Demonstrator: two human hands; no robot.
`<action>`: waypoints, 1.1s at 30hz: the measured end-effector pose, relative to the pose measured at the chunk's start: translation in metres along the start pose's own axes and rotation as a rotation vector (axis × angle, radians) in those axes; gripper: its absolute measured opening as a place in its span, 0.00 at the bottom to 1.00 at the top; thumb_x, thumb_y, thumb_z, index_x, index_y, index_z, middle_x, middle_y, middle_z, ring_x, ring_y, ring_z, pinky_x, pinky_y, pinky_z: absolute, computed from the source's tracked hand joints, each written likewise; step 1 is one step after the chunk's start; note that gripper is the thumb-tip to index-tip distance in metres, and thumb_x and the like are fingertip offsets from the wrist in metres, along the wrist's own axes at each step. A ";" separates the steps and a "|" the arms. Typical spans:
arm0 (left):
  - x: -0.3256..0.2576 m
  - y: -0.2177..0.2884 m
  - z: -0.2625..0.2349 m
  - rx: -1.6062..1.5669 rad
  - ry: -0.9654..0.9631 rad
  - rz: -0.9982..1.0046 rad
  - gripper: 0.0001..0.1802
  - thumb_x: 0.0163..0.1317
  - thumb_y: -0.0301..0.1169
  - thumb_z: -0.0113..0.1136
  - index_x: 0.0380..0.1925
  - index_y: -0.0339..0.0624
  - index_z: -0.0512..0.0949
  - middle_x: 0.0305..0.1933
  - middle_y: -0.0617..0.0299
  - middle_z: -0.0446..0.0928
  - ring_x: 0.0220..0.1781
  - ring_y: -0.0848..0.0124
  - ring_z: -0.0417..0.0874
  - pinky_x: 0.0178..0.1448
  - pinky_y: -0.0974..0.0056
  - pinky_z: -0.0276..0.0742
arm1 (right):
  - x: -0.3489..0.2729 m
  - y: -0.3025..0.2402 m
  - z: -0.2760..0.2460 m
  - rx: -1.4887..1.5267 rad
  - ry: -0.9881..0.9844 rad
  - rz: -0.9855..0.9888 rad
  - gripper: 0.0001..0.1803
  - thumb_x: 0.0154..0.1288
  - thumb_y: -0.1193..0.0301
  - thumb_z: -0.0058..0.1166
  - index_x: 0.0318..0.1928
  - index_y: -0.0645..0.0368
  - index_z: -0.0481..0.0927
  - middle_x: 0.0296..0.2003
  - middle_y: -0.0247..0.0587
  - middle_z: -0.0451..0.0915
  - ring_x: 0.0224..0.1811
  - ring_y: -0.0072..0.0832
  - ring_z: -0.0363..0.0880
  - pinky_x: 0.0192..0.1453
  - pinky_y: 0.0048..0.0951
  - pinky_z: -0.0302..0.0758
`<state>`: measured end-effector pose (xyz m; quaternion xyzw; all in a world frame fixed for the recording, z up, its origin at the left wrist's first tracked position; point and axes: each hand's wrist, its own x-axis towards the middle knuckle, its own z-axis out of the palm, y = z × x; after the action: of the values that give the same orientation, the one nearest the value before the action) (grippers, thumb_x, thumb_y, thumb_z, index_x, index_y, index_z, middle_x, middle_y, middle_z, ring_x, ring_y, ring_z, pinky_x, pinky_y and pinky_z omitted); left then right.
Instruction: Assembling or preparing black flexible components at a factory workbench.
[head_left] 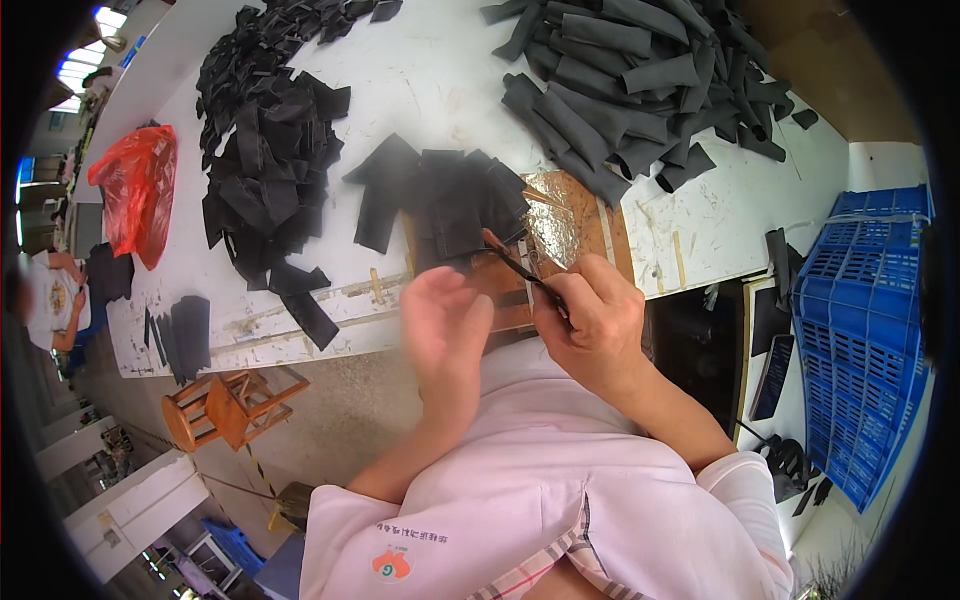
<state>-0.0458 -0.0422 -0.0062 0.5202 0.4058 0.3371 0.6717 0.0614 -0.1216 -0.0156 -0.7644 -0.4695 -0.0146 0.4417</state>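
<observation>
My right hand (590,310) is closed around a slim dark hand tool (530,277); its exact kind is hard to make out. The tool's reddish far end reaches toward a small stack of black fabric pieces (450,195) at the table's near edge. Just below that stack, my left hand (445,320) is blurred by motion, its thumb apart from the fingers and nothing visible in it. Under the fabric and the tool lies a brown board (612,240), with a shiny, crinkled patch (555,225) on it.
Black fabric pieces (270,170) form a long heap at left; rolled dark grey pieces (620,85) pile up at far right. A red plastic bag (138,190) lies at the white table's (420,95) left. Nearby are a wooden stool (235,408), blue crate (862,330), phone (771,377) and another person (55,300).
</observation>
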 end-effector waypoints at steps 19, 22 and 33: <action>0.010 0.008 -0.004 -0.009 -0.249 -0.249 0.05 0.55 0.24 0.53 0.30 0.34 0.74 0.29 0.62 0.77 0.29 0.78 0.76 0.34 0.75 0.69 | -0.004 0.000 0.006 -0.176 -0.131 -0.140 0.12 0.36 0.75 0.58 0.20 0.59 0.67 0.20 0.37 0.62 0.21 0.30 0.67 0.18 0.29 0.65; 0.011 0.008 -0.006 -0.015 -0.232 -0.264 0.05 0.54 0.23 0.52 0.31 0.34 0.74 0.29 0.62 0.77 0.29 0.78 0.76 0.34 0.74 0.69 | -0.006 -0.002 0.008 0.023 -0.165 0.007 0.10 0.37 0.77 0.60 0.22 0.60 0.71 0.20 0.37 0.64 0.21 0.32 0.69 0.20 0.31 0.66; 0.010 0.010 -0.006 -0.021 -0.223 -0.327 0.08 0.54 0.27 0.52 0.33 0.35 0.72 0.31 0.63 0.75 0.28 0.79 0.73 0.32 0.76 0.66 | -0.006 -0.001 0.012 0.146 -0.165 0.137 0.08 0.39 0.78 0.61 0.19 0.61 0.73 0.17 0.37 0.68 0.19 0.33 0.70 0.20 0.30 0.66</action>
<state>-0.0472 -0.0281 0.0005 0.4743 0.4045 0.1681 0.7637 0.0527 -0.1181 -0.0251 -0.7590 -0.4507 0.1129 0.4561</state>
